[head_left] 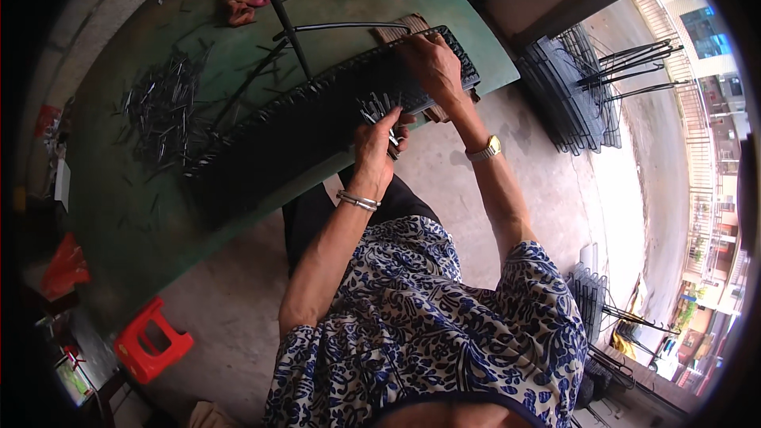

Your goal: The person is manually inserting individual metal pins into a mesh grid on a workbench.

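A long black mesh-like rack lies slantwise on the green table, its far rim lined with small dark pieces. My left hand is closed round a bundle of short, thin black strips, held over the rack's near edge. At the rack's right end my right hand bends its fingers down against the far rim; what they pinch, if anything, is hidden. Under that end lies a piece of brown cardboard. A black bent rod frame rises beyond the rack.
A loose pile of black strips spreads over the table's left side. Gloves and cloths lie at the back. A red plastic stool stands on the floor at lower left. Stacked dark wire racks stand to the right.
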